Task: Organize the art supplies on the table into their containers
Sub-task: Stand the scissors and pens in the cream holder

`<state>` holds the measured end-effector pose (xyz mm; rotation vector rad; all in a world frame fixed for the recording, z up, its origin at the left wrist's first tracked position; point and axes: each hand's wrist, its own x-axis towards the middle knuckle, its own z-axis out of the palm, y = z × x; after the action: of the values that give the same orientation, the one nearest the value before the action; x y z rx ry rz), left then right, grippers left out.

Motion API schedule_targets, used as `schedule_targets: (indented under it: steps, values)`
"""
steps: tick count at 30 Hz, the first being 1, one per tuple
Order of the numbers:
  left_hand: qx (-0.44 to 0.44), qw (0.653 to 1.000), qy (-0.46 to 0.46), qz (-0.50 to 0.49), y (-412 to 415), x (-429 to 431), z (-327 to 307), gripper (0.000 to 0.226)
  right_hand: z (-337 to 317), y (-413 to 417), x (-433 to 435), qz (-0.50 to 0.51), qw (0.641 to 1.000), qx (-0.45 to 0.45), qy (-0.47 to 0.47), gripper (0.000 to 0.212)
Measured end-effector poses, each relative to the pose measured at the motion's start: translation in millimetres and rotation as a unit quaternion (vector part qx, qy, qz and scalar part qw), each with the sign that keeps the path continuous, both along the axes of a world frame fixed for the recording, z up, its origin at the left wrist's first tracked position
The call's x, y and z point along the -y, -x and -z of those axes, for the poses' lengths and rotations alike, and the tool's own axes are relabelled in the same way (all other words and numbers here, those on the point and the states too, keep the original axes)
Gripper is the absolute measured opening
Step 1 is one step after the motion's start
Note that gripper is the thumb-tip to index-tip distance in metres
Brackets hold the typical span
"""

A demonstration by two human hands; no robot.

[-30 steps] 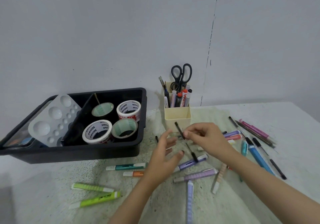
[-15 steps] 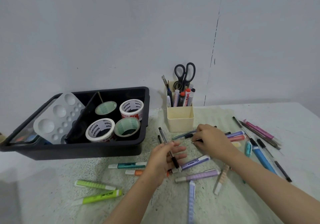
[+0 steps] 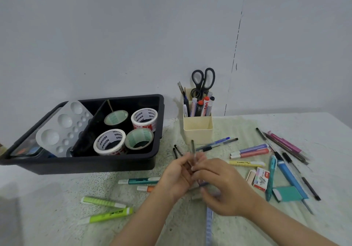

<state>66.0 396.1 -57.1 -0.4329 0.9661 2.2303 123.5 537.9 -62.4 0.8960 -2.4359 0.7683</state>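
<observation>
Sorting day at the counter [image 3: 57, 217]: well to the left of my hands, the black bin [image 3: 82, 164] already carries a white paint palette [image 3: 62, 129] and four tape rolls [image 3: 109, 141], bulky things that would never fit an upright cup. Down to the left of my left hand, two green highlighters [image 3: 103, 202] lie loose. A teal marker [image 3: 141, 180] and an orange marker [image 3: 145, 188] lie just beside its wrist, not yet collected.

My left hand [image 3: 177, 177] is curled round a small bunch of thin pens [image 3: 192, 150], one dark end standing up above my fingers. I judge I am gathering several so they go in together, not one by one. My right hand [image 3: 224, 188], touching the left, pinches the same bunch lower down, probably to square it up. Blur hides how many pens there are.

Straight beyond both hands stands the cream pen holder [image 3: 198, 133]. Its back compartment is packed with scissors [image 3: 202, 82] and whiteboard markers [image 3: 203, 108], and its front compartment, which looks free, is the likely home for this bunch.

Spread out to the right of my right hand wait purple and pink markers [image 3: 253, 152], a yellow highlighter [image 3: 245, 163], a staple box [image 3: 262, 179], a blue marker [image 3: 289, 177] and magenta pens [image 3: 283, 141]. Much of the job remains.
</observation>
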Motion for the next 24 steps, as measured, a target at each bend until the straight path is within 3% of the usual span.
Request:
schedule_targets:
  steps: [3, 6, 10, 13, 17, 19, 21, 24]
  values:
    - [-0.001, 1.0, 0.008, -0.014, -1, 2, 2, 0.02, 4, 4, -11, 0.018, 0.996, 0.067, 0.052, 0.038]
    - [-0.002, 1.0, 0.002, -0.02, -5, 6, 2, 0.021, 10, 28, -26, 0.159, 0.979, 0.085, 0.095, 0.035]
    - [-0.016, 1.0, 0.006, -0.017, -7, 11, 3, 0.028, 15, 71, -60, 0.358, 0.92, 0.135, -0.082, 0.039]
    - [-0.033, 0.999, 0.016, -0.012, -7, 12, 3, 0.029, 15, 83, -74, 0.377, 0.901, 0.187, -0.109, 0.035]
    - [-0.061, 0.998, 0.03, 0.001, -7, 13, 2, 0.025, 11, 81, -85, 0.347, 0.912, 0.199, -0.087, 0.014]
    - [-0.08, 0.996, 0.045, 0.002, -5, 13, 2, 0.025, 3, 77, -89, 0.296, 0.923, 0.245, -0.024, 0.004]
    - [-0.093, 0.994, 0.063, 0.002, -4, 12, 1, 0.026, -10, 71, -89, 0.225, 0.915, 0.307, 0.135, 0.008]
    - [-0.109, 0.99, 0.089, -0.005, -2, 9, 2, 0.027, -35, 59, -85, 0.163, 0.886, 0.289, 0.324, 0.01]
